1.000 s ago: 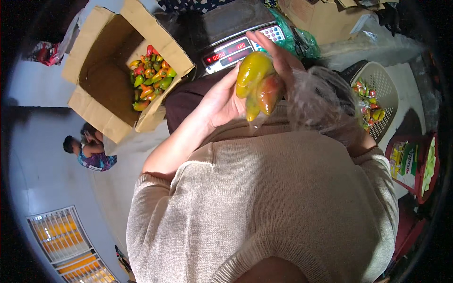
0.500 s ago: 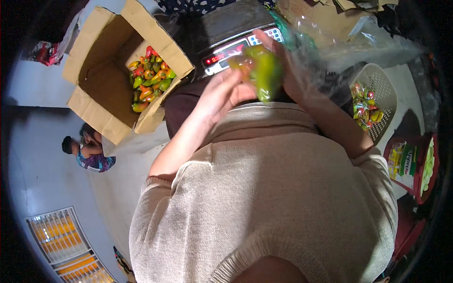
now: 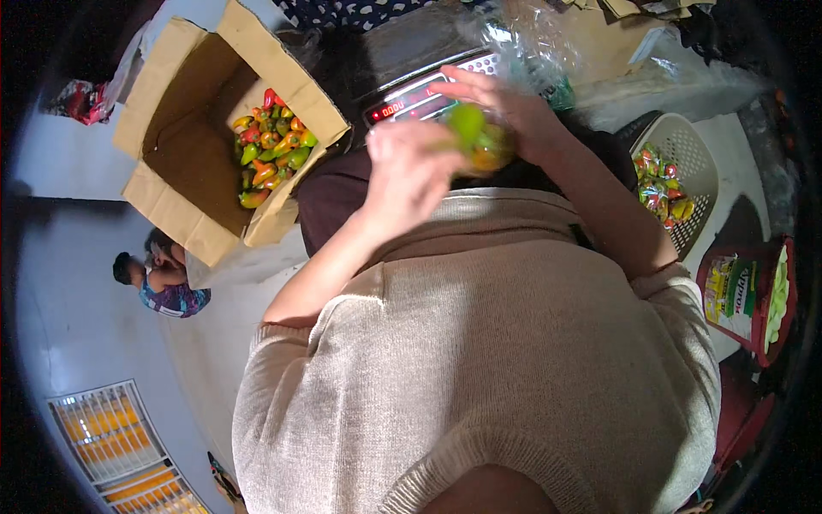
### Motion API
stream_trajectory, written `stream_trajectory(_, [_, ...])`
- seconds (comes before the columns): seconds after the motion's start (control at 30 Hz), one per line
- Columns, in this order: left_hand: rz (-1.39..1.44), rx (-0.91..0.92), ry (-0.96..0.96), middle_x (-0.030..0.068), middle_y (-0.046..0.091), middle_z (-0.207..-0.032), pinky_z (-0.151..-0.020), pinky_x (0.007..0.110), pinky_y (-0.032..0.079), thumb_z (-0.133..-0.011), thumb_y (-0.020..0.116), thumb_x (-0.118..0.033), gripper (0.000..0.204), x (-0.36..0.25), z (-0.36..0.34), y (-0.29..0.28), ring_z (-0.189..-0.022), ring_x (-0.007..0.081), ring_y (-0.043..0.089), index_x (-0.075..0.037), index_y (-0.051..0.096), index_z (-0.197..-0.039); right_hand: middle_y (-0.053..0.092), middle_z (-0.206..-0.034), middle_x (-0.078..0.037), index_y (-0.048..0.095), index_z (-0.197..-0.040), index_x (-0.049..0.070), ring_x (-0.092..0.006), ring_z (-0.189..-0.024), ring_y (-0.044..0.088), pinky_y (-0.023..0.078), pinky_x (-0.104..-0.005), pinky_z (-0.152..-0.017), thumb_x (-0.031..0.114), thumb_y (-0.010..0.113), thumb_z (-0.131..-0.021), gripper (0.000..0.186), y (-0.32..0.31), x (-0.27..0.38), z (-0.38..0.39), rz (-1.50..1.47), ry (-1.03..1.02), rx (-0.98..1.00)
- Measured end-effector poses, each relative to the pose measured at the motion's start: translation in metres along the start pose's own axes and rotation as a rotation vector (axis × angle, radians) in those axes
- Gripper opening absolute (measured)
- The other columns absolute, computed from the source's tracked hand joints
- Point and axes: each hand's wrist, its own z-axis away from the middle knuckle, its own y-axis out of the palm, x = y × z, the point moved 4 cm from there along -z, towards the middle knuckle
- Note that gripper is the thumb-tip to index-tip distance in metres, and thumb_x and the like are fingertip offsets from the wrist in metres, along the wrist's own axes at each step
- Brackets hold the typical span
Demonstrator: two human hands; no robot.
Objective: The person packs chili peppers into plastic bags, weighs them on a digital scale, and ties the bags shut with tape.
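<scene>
A small clear bag of green and orange peppers hangs blurred between my hands, in front of the digital scale. My left hand is closed at the bag's left side, apparently gripping its plastic; its fingertips are partly hidden. My right hand is at the bag's far right side, with its fingers stretched out toward the scale. Whether its palm touches the bag cannot be made out. Red digits glow on the scale's display.
Left of me stands an open cardboard box with loose peppers. At right, a pale perforated basket holds bagged peppers, near a red container. Loose clear plastic lies beyond the scale. Another person sits far left.
The peppers have turned in my hands. My left hand has closed into a fist beside them, and my right hand's fingers have spread. The loose clear plastic lies farther from my right arm.
</scene>
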Motion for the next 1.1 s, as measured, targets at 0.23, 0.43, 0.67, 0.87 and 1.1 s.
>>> stream_trajectory(0.23, [0.938, -0.108, -0.613, 0.0139, 0.041, -0.126, -0.093, 0.037, 0.038, -0.067, 0.074, -0.017, 0.085, 0.008, -0.003, 0.009, -0.107, 0.0255, 0.05, -0.002, 0.025, -0.135, 0.062, -0.073, -0.007, 0.054, -0.119, 0.005, -0.0191, -0.085, 0.06, 0.041, -0.0326, -0.087, 0.033, 0.051, -0.087, 0.043, 0.022, 0.013, 0.005, 0.261, 0.171, 0.337])
stream_trajectory(0.43, [0.968, 0.045, -0.798, 0.0059, 0.053, -0.077, -0.075, 0.035, 0.048, -0.092, 0.047, -0.027, 0.033, 0.011, -0.02, 0.01, -0.067, 0.0161, 0.055, -0.002, 0.046, -0.114, 0.064, -0.079, -0.004, 0.063, -0.086, 0.003, -0.013, -0.079, 0.058, 0.043, -0.0267, -0.076, 0.018, 0.057, -0.082, 0.017, 0.049, 0.002, 0.016, 0.416, 0.282, 0.452])
stream_trajectory(0.67, [2.12, -0.4, -0.802, -0.0049, 0.026, -0.056, -0.052, 0.026, 0.029, -0.091, 0.044, -0.026, 0.018, 0.022, -0.008, -0.035, -0.048, 0.0071, 0.025, -0.009, 0.049, -0.088, 0.065, -0.078, -0.001, 0.051, -0.108, 0.0, -0.0086, -0.079, 0.055, 0.04, -0.0234, -0.079, 0.018, 0.054, -0.083, 0.031, 0.044, 0.031, 0.035, 0.394, 0.049, 0.401])
stream_trajectory(0.87, [1.201, -0.539, -0.619, 0.0026, 0.044, -0.075, -0.06, 0.025, 0.037, -0.086, 0.052, -0.019, 0.029, 0.035, -0.031, -0.082, -0.062, 0.011, 0.041, 0.0, 0.047, -0.106, 0.066, -0.082, -0.005, 0.04, -0.119, 0.003, -0.0091, -0.08, 0.052, 0.038, -0.0227, -0.079, 0.016, 0.054, -0.083, 0.04, 0.054, 0.032, 0.038, 0.272, 0.193, 0.295])
stream_trajectory(1.1, [-0.365, 0.539, 0.01, 0.0146, 0.059, -0.09, -0.072, 0.035, 0.048, -0.079, 0.062, -0.017, 0.031, -0.05, -0.055, -0.05, -0.087, 0.0299, 0.059, -0.005, 0.047, -0.104, 0.065, -0.085, -0.011, 0.039, -0.119, 0.003, -0.0119, -0.082, 0.059, 0.043, -0.0255, -0.079, 0.014, 0.053, -0.083, 0.04, 0.051, 0.018, 0.041, 0.019, 0.284, 0.243])
